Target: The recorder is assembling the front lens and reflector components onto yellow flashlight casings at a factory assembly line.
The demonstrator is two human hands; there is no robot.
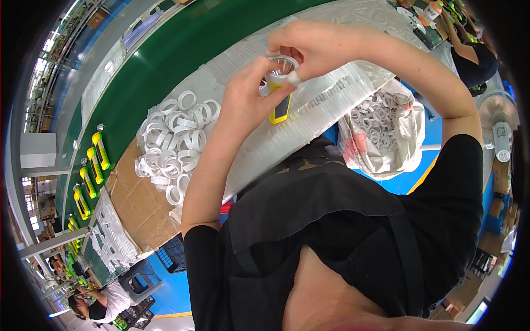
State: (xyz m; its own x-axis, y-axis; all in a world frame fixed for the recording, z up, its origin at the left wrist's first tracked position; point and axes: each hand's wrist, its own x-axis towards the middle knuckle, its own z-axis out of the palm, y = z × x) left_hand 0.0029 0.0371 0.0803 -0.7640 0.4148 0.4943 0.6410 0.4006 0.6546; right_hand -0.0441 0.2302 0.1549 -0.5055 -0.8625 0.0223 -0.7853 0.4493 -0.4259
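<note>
Beside the ring pile, both hands grip a yellow flashlight.

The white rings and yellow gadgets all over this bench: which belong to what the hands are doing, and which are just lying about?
In hand:
- yellow flashlight, held by the left hand
- white ring, pressed onto its top by the right hand
- pile of white rings, the nearby supply

Lying about:
- bag of rings
- yellow flashlights on the green belt
- cardboard sheet
- fan

– What surrounds the green conveyor belt?
– Beside it, a foam-covered workbench; below that, blue floor. Beyond the belt, bright windows.
</note>
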